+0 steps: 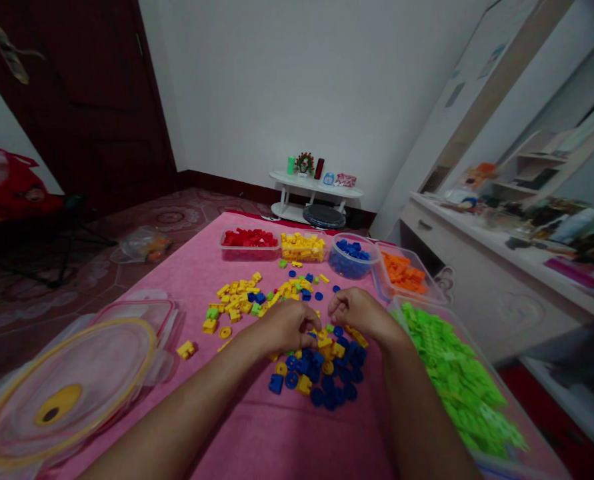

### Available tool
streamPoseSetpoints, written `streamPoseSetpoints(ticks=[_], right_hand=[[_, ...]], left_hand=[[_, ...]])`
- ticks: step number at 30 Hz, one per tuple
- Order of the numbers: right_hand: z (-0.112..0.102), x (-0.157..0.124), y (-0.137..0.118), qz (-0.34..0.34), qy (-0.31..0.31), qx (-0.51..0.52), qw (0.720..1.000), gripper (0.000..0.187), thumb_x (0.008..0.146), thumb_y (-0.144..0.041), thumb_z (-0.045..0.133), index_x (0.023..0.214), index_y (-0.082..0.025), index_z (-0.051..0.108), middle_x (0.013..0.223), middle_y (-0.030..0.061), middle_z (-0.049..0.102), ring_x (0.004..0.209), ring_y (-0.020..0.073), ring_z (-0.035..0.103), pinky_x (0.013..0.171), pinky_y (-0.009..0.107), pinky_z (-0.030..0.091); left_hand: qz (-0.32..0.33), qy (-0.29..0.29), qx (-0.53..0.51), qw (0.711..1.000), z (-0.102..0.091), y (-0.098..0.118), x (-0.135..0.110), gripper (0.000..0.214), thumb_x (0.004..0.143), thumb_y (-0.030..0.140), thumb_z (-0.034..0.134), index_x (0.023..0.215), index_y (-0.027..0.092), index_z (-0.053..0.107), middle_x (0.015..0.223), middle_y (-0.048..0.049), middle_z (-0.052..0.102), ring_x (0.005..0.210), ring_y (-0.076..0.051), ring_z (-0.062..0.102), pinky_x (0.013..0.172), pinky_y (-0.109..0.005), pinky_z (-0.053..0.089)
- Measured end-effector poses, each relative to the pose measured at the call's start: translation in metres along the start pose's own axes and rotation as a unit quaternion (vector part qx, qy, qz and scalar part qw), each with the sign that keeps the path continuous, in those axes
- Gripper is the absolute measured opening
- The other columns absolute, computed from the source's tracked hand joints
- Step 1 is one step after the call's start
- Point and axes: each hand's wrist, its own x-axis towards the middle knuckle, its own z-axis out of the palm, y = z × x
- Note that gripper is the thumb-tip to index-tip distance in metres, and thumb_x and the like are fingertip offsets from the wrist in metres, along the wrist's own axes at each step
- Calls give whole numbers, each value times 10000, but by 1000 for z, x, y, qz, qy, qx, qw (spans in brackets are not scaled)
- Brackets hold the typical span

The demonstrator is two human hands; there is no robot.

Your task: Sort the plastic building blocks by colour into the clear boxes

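Over a mixed pile of toy building bricks, my left hand [291, 325] reaches down with fingers curled; a blue piece shows by its fingertips, but whether it is gripped is hidden. My right hand [355, 311] hovers at the pile's far right side, fingers bent together, and what they may hold cannot be seen. Below the hands lie blue bricks [307, 365] and blue wheels [331, 399], with yellow bricks [304, 385] among them. Further left spreads a band of loose yellow bricks [239, 288] with a few green and blue ones.
Behind the loose bricks stand boxes of red bricks [250, 255], yellow bricks [303, 248], blue bricks [353, 251] and orange bricks [403, 273]. A box of green bricks [457, 373] is beside my right forearm. Clear lids [149, 340] lie at left on the pink cloth [197, 253].
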Motion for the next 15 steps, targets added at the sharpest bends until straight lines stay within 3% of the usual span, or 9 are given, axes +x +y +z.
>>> streamPoseSetpoints(ticks=[3,7,9,12,13,15], right_hand=[[-3,-6,6,7,-95,17,995,190,585,-134,657,770,-165,686,650,-1,674,592,116,596,551,199,404],[2,-12,-5,-11,-174,-9,985,337,524,-210,751,853,-203,678,680,-18,674,622,132,609,540,204,382],[8,-11,-13,7,-132,-91,987,346,493,-225,777,824,-216,675,717,-10,674,670,149,610,564,218,373],[16,-6,-22,15,8,-184,983,275,569,-199,727,836,-223,667,864,22,677,797,167,606,620,234,363],[16,-5,-23,7,40,-188,981,253,602,-181,695,850,-226,666,903,26,675,828,165,605,631,232,360],[13,-5,-26,-2,48,-180,982,204,632,-161,654,823,-229,674,892,21,682,828,156,610,620,223,355]], left_hand=[[-20,-12,45,999,5,7,-2,321,626,247,708,945,287,701,907,-23,684,832,-193,598,725,-245,424],[-68,-2,7,998,10,-1,1,161,678,221,647,819,268,707,752,-5,676,743,-165,598,697,-226,425],[-82,61,2,995,8,-11,4,167,677,174,626,793,263,707,767,-11,671,780,-176,603,728,-235,430],[-80,167,5,983,0,-23,6,235,631,142,657,824,265,708,890,-30,657,847,-192,599,766,-244,429],[-86,173,5,981,-3,-25,5,216,623,159,669,812,256,708,894,-33,653,829,-189,597,751,-241,429],[-110,131,6,985,-10,-23,4,125,640,218,663,755,235,707,828,-26,664,749,-167,590,693,-229,419]])
